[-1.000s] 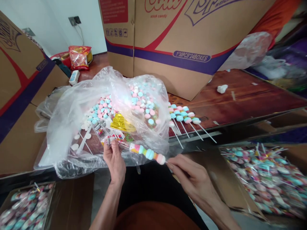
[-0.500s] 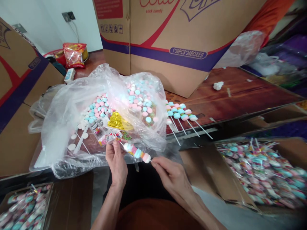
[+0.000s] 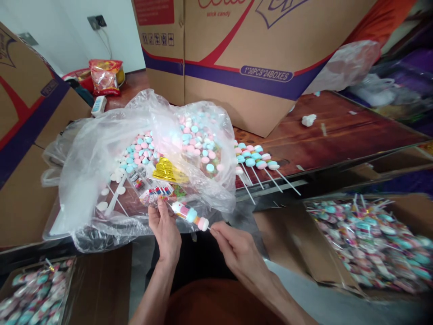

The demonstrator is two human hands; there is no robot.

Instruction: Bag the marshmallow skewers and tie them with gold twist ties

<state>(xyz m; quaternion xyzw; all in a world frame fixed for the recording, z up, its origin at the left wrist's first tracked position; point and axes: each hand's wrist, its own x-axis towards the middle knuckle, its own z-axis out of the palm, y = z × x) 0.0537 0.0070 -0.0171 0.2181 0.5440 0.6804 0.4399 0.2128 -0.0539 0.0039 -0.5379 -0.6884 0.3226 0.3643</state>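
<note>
My left hand [image 3: 165,228] pinches a printed clear wrapper sleeve [image 3: 158,195] at the front edge of the table. My right hand [image 3: 233,246] grips the stick end of a candy skewer [image 3: 191,215] with white, pink and blue pieces. The skewer's tip sits inside the mouth of the wrapper. Behind both hands lies a big clear plastic bag [image 3: 101,153] full of loose pink, blue and white candies. A gold bundle of ties [image 3: 165,171] rests on it.
Several bare candy skewers [image 3: 257,164] lie on the brown table [image 3: 338,140] right of the bag. Large cardboard cartons [image 3: 243,54] stand behind and at the left. Boxes of wrapped skewers sit low at the right [image 3: 368,239] and lower left [image 3: 30,293].
My right hand has pushed the candy skewer leftward, further into the wrapper that my left hand holds. Less of the skewer shows outside it now.
</note>
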